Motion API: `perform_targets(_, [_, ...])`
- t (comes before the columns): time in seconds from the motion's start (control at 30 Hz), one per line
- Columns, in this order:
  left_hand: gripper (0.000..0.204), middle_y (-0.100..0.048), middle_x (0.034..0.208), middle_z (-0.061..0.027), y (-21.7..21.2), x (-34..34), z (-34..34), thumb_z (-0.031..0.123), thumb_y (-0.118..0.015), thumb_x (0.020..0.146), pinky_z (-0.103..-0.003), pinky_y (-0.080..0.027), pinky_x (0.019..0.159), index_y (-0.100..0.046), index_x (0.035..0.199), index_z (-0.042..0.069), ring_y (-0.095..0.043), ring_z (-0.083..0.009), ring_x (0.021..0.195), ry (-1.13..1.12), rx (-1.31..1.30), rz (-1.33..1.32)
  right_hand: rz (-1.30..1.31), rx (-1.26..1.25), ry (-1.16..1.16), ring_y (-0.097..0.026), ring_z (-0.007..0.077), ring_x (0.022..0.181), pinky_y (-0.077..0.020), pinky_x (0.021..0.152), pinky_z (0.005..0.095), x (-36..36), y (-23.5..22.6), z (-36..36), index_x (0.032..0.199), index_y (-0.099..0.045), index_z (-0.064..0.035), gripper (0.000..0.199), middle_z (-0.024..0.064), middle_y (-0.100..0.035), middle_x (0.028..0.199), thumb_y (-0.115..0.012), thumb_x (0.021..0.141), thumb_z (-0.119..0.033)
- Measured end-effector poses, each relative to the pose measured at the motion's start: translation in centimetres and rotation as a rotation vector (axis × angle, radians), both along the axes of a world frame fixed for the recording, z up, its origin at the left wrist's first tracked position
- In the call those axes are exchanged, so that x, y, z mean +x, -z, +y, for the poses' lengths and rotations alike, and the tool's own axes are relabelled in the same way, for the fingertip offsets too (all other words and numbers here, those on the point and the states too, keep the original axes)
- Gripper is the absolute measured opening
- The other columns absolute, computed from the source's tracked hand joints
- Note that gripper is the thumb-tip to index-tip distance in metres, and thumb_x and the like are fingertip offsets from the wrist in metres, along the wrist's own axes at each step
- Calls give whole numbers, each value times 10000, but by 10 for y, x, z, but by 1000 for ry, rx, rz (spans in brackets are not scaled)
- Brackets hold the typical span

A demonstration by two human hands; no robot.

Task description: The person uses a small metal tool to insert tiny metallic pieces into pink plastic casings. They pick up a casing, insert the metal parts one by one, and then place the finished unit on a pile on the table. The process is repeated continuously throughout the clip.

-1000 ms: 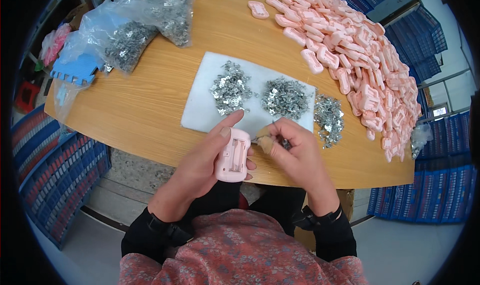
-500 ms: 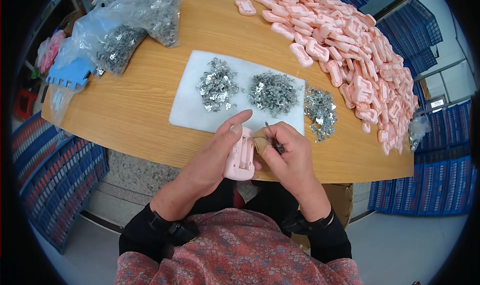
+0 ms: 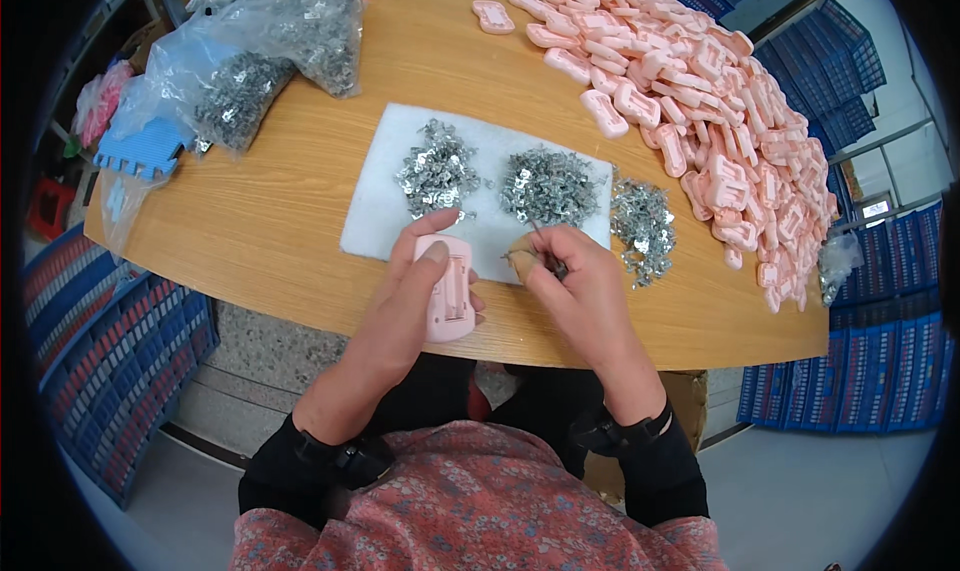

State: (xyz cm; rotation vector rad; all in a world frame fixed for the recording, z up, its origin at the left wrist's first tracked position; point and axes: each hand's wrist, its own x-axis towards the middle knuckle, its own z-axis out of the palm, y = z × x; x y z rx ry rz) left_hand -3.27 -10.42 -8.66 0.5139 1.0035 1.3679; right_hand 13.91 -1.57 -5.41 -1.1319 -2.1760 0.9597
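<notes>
My left hand [image 3: 405, 296] holds a pink plastic case [image 3: 449, 291] with an open slotted side up, at the table's near edge. My right hand [image 3: 578, 283] pinches thin dark tweezers [image 3: 546, 252] just to the right of the case, a taped fingertip beside them. Ahead of both hands lies a white pad [image 3: 376, 201] carrying two heaps of small metal clips [image 3: 548, 185], with a third heap [image 3: 642, 227] on the wood at its right end.
A large pile of pink cases [image 3: 700, 101] covers the table's right side. Clear bags of metal clips [image 3: 285, 41] and a blue toothed plastic piece [image 3: 140, 154] lie at the far left. Blue crates [image 3: 110, 371] stand on the floor to the left and right.
My hands have moved slightly apart: the right hand with the tweezers has drawn away from the pink case, which stays in my left hand.
</notes>
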Motion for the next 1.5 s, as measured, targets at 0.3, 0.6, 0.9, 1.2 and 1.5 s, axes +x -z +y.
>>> perform_targets(0.3, [501,-589,939,-96,12,-9,-10,304,-372,1033,-342,-554,743,-306,1474,74,-636,-179,777,-68,56,18,-130,51,-34,-638,334,797,-509,723,377,-15,15,28,1011,-664,-5,184,171,-646,882,-642,837,-61])
perform_targets(0.6, [516,-585,968,-95,9,-13,-11,319,-369,1033,-334,-549,747,-296,1478,67,-636,-171,789,-27,56,19,-205,173,-90,-637,316,794,-519,710,388,-14,24,17,1022,-674,-70,188,119,-630,912,-664,836,-88])
perform_targets(0.9, [457,-554,983,-76,11,-15,-13,317,-412,1052,-282,-510,732,-340,1456,116,-609,-137,800,-21,85,-39,-274,-28,-85,-621,348,811,-507,723,413,-18,9,19,959,-633,-55,134,140,-607,881,-659,834,-94])
perform_targets(1.2, [512,-591,967,-98,8,-15,-13,339,-378,1039,-325,-543,762,-303,1477,85,-636,-167,792,-22,51,22,-290,10,-136,-617,357,807,-499,727,405,-16,17,24,1001,-626,-26,168,161,-630,877,-639,844,-84])
perform_targets(1.5, [500,-589,980,-102,8,-16,-13,326,-373,1043,-328,-543,765,-306,1474,83,-635,-168,804,-8,57,-2,-165,39,11,-619,249,743,-505,710,325,-15,31,22,1090,-623,-23,229,142,-648,872,-659,870,-75])
